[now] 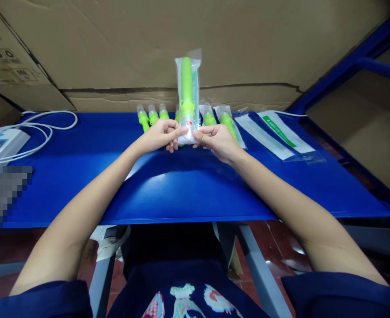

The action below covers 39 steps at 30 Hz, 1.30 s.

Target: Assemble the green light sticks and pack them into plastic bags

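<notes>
Raised above the blue table [168, 194] is a clear plastic pouch with a green tube-like device [187, 84] inside, its clear cap end pointing down toward me. My left hand [166, 134] pinches the pouch's lower left corner between thumb and fingers. At the lower right corner, my right hand [216, 139] pinches it too. Behind my left hand lie several unwrapped green devices with clear caps [153, 115]. Two more green devices in clear pouches [227, 119] rest behind my right hand, partly covered by it.
Two flat white pouches, one a green-labelled pouch [279, 130], lie to the right. A white cable [45, 128] and a white box [14, 143] sit at the left. Cardboard [115, 48] stands along the back, and a blue metal frame [347, 70] rises at the right.
</notes>
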Motion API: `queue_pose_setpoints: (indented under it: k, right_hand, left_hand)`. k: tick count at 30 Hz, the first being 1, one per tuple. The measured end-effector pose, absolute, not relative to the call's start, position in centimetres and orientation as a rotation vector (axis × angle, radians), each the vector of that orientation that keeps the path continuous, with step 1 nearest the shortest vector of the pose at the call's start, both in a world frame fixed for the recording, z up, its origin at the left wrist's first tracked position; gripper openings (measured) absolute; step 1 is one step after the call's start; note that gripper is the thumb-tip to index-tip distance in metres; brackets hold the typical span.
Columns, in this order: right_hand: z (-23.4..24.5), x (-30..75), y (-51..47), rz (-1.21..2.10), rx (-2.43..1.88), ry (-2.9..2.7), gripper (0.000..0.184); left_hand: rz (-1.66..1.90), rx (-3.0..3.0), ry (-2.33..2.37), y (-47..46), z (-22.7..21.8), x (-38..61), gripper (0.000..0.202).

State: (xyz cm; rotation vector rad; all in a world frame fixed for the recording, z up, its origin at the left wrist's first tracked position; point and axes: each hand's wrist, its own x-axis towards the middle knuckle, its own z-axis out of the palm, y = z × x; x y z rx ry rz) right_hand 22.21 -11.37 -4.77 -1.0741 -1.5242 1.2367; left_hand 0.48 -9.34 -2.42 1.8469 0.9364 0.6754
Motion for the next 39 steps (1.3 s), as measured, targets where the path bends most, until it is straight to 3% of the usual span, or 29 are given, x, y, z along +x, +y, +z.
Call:
queue_pose_setpoints:
  k: [10, 18, 24, 29, 34, 39]
  right_hand:
    - [-4.5, 23.6, -10.6, 1.262, -1.203, -1.466, 0.059]
    - [-5.7, 23.8, -10.1, 1.249, -1.355, -1.528, 0.025]
    - [-6.4, 24.4, -9.5, 1.308, -1.336, -1.578, 0.025]
    - [-4.1, 26.5, -9.1, 1.361, -1.375, -1.649, 0.027]
    - [-0.2, 29.8, -9.6, 1.284, -1.623, -1.795, 0.013]
    - [1.4, 33.2, -9.2, 1.274, -1.598, -1.961, 0.004]
  left_hand:
    - [0.780, 1.881, 1.108, -8.2, -3.2, 0.4, 0.024]
    - [0.778, 1.847, 1.123, -8.4, -3.1, 0.4, 0.014]
    - [0.739, 1.865, 1.098, -8.2, -3.5, 0.1, 0.008]
    - [0.717, 1.910, 1.084, -8.1, -3.8, -0.1, 0.011]
    - [0.924, 1.967, 1.119, -6.9, -4.8, -0.3, 0.004]
    - [1.175, 2.096, 1.279, -6.1, -5.2, -0.9, 0.026]
